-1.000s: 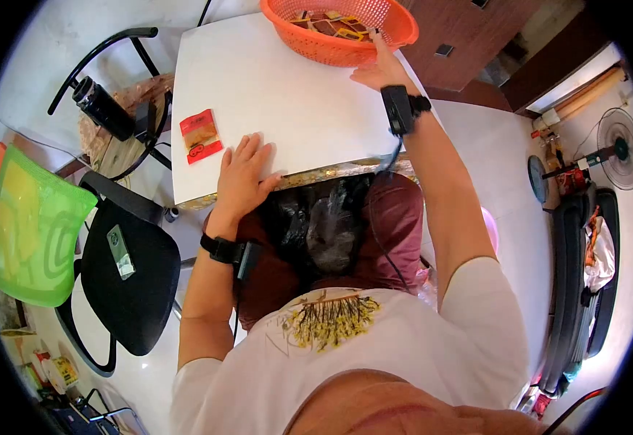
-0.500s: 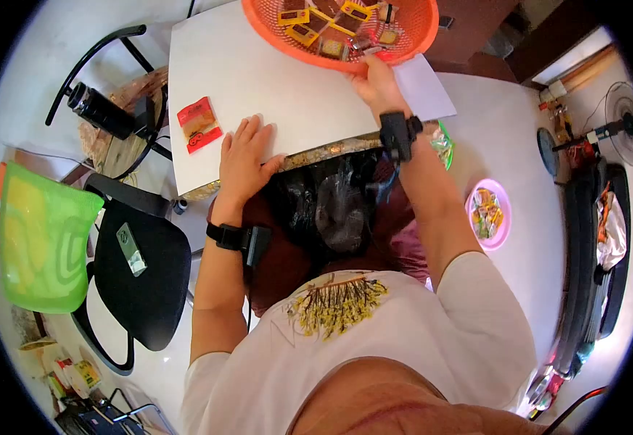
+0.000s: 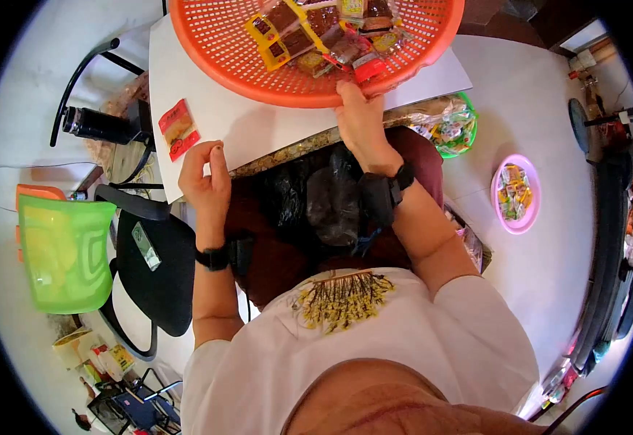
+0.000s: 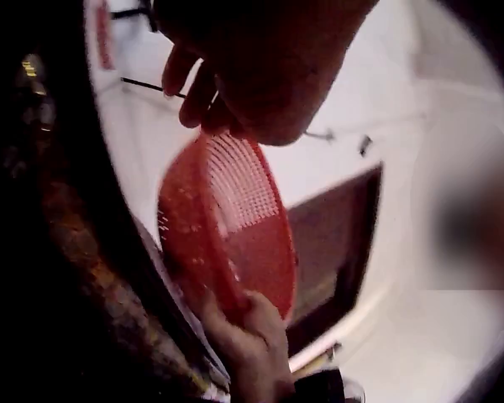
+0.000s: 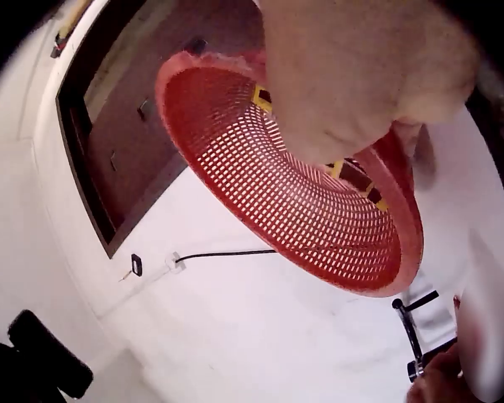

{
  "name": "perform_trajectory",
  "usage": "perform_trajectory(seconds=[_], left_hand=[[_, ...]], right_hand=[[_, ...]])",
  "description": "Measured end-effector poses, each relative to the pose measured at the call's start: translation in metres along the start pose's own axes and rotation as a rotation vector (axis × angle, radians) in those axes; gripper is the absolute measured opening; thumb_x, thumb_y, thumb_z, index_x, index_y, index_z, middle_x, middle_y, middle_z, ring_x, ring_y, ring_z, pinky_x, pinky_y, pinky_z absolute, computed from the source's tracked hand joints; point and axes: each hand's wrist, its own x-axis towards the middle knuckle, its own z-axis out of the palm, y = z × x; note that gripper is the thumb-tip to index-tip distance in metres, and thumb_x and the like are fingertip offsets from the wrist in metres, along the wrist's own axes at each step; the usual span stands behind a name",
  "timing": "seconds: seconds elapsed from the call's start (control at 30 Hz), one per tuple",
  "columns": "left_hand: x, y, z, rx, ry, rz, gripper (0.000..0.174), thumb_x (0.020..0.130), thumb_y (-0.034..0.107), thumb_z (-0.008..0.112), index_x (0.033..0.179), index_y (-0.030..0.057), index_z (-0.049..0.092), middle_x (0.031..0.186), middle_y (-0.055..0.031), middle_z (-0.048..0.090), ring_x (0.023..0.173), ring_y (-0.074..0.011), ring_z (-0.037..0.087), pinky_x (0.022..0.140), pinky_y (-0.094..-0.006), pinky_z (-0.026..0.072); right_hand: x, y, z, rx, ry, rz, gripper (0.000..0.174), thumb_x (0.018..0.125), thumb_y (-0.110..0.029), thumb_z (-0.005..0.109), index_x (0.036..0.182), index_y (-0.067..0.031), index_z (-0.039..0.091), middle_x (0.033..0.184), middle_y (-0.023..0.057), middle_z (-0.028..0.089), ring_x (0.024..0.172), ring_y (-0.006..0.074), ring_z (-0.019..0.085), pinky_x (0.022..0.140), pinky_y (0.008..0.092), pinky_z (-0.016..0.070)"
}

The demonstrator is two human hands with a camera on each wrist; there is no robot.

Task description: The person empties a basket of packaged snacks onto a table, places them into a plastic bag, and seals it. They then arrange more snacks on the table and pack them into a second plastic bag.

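My right hand (image 3: 363, 127) grips the near rim of an orange perforated plastic basket (image 3: 258, 90), thumb at the rim. The basket tilts towards me, over the white table (image 3: 247, 127). Several wrapped snack packets (image 3: 323, 32) with yellow, brown and red wrappers lie inside it. My left hand (image 3: 206, 177) is off to the left, near the table's front edge, its fingers loosely bent with nothing seen in them. Close beyond it, a red snack packet (image 3: 178, 129) lies on the table. In the left wrist view, my left hand (image 4: 252, 75) overlaps the far end of the basket.
At the right, a green-rimmed basket (image 3: 469, 130) of wrapped items stands beside the table, and a pink basin (image 3: 536, 206) of packets is on the floor. A black bag (image 3: 331, 206) lies over my lap. A green-backed chair (image 3: 66, 254) stands left, a phone (image 3: 146, 246) on its seat.
My right hand has pulled the basket nearer from the table's far end and tipped it towards me. My left hand, flat on the table before, has lifted and its fingers have bent.
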Motion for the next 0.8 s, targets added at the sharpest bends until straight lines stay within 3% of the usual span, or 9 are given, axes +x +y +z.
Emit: perform_trajectory(seconds=[0.07, 0.1, 0.2, 0.33, 0.43, 0.53, 0.57, 0.77, 0.8], left_hand=[[0.013, 0.037, 0.003, 0.03, 0.034, 0.205, 0.011, 0.086, 0.001, 0.056, 0.095, -0.0004, 0.063, 0.084, -0.0073, 0.064, 0.078, -0.0171, 0.06, 0.074, -0.0264, 0.046], [0.021, 0.054, 0.008, 0.013, 0.026, 0.249, 0.009, 0.081, 0.001, 0.062, 0.09, -0.0008, 0.063, 0.085, -0.0126, 0.064, 0.078, -0.0242, 0.062, 0.072, -0.0307, 0.0484], [0.052, 0.095, 0.031, -0.05, -0.134, 0.268, 0.012, 0.08, 0.002, 0.062, 0.092, -0.0002, 0.063, 0.089, -0.0131, 0.063, 0.081, -0.026, 0.062, 0.071, -0.032, 0.0484], [0.096, 0.093, 0.084, -0.195, -0.277, 0.298, 0.018, 0.082, 0.011, 0.062, 0.098, 0.0014, 0.062, 0.091, -0.0181, 0.063, 0.083, -0.0337, 0.061, 0.071, -0.0384, 0.0487], [0.119, 0.079, 0.121, 0.099, -0.337, 0.342, 0.026, 0.084, 0.017, 0.061, 0.105, 0.0027, 0.062, 0.093, -0.018, 0.064, 0.087, -0.031, 0.063, 0.074, -0.0362, 0.0501], [0.126, 0.087, 0.142, 0.363, -0.544, 0.148, 0.033, 0.082, 0.028, 0.062, 0.103, 0.002, 0.062, 0.094, -0.0216, 0.064, 0.089, -0.0368, 0.061, 0.078, -0.0414, 0.0489], [0.124, 0.082, 0.151, 0.394, -0.498, 0.174, 0.035, 0.079, 0.033, 0.064, 0.098, 0.0044, 0.06, 0.09, -0.0195, 0.065, 0.087, -0.0377, 0.061, 0.075, -0.0449, 0.0497], [0.132, 0.073, 0.159, 0.257, -0.704, 0.012, 0.038, 0.077, 0.033, 0.065, 0.098, 0.0015, 0.059, 0.089, -0.0226, 0.063, 0.089, -0.0389, 0.061, 0.077, -0.0468, 0.0485], [0.13, 0.073, 0.155, 0.236, -0.63, 0.045, 0.037, 0.077, 0.031, 0.065, 0.098, 0.0009, 0.059, 0.089, -0.0229, 0.063, 0.088, -0.0389, 0.061, 0.076, -0.0459, 0.0488]], right_hand=[[0.003, 0.005, -0.005, -0.068, 0.01, -0.038, 0.023, 0.083, -0.005, 0.055, 0.106, -0.0049, 0.052, 0.098, 0.0048, 0.056, 0.087, 0.0141, 0.055, 0.072, 0.031, 0.0471], [0.003, 0.01, -0.004, -0.057, 0.008, -0.1, 0.021, 0.084, -0.005, 0.056, 0.104, -0.0054, 0.053, 0.095, 0.0033, 0.056, 0.084, 0.0123, 0.054, 0.07, 0.0292, 0.0458], [0.004, 0.02, -0.004, -0.058, 0.018, -0.143, 0.023, 0.084, -0.005, 0.055, 0.107, -0.0047, 0.053, 0.096, 0.0003, 0.055, 0.081, 0.009, 0.051, 0.066, 0.0255, 0.0434], [-0.003, 0.008, -0.001, -0.094, -0.037, -0.06, 0.032, 0.084, -0.004, 0.053, 0.114, 0.0009, 0.048, 0.104, 0.0043, 0.055, 0.09, 0.0118, 0.051, 0.077, 0.0267, 0.0437], [-0.003, 0.009, 0.0, -0.065, -0.03, -0.092, 0.032, 0.083, -0.003, 0.052, 0.114, 0.003, 0.048, 0.105, 0.0058, 0.055, 0.092, 0.0127, 0.051, 0.08, 0.0269, 0.0441], [-0.001, 0.015, -0.001, -0.022, -0.056, -0.124, 0.034, 0.085, -0.002, 0.051, 0.118, 0.0006, 0.046, 0.111, 0.0062, 0.053, 0.098, 0.0133, 0.051, 0.085, 0.0277, 0.0432], [0.0, 0.017, -0.002, -0.01, -0.071, -0.12, 0.035, 0.086, -0.001, 0.05, 0.121, -0.0005, 0.045, 0.114, 0.0065, 0.052, 0.101, 0.0138, 0.051, 0.088, 0.0282, 0.0428], [-0.003, 0.009, 0.002, -0.009, -0.06, -0.132, 0.034, 0.084, -0.002, 0.051, 0.118, -0.002, 0.046, 0.105, 0.0048, 0.055, 0.094, 0.0126, 0.052, 0.083, 0.0272, 0.0445], [-0.002, 0.009, 0.001, -0.018, -0.054, -0.108, 0.033, 0.084, -0.002, 0.051, 0.117, -0.0022, 0.046, 0.104, 0.0047, 0.055, 0.092, 0.0123, 0.053, 0.082, 0.0271, 0.0451]])
